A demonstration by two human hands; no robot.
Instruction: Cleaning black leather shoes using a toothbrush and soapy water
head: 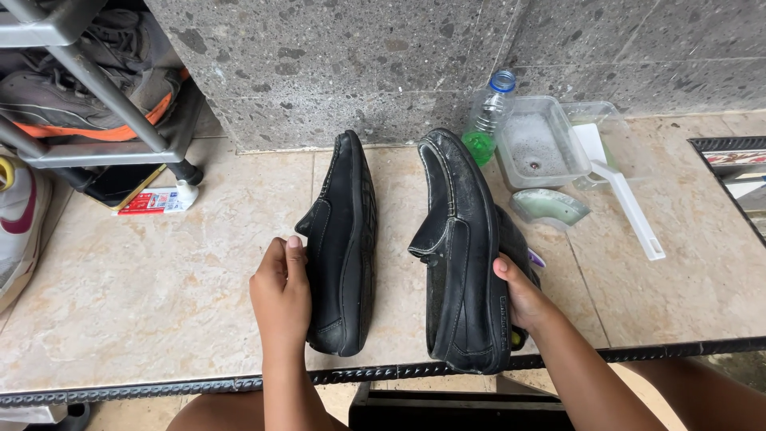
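Note:
Two black leather loafers stand on their sides on a beige tiled floor point(159, 279). My left hand point(281, 291) grips the heel end of the left loafer point(345, 239), thumb on its upper. My right hand point(523, 297) holds the right loafer point(459, 255) from its sole side, thumb over the edge. A purple-and-yellow object, partly hidden, shows behind that shoe near my right palm.
A clear tub of soapy water point(542, 144), a plastic bottle with green liquid point(487, 120), a white brush handle point(630, 199) and a greenish soap piece point(550, 206) lie at right. A metal shoe rack point(88, 88), a tube point(159, 199) and a sneaker point(20, 223) are at left. A dark step edge point(159, 387) runs along the front.

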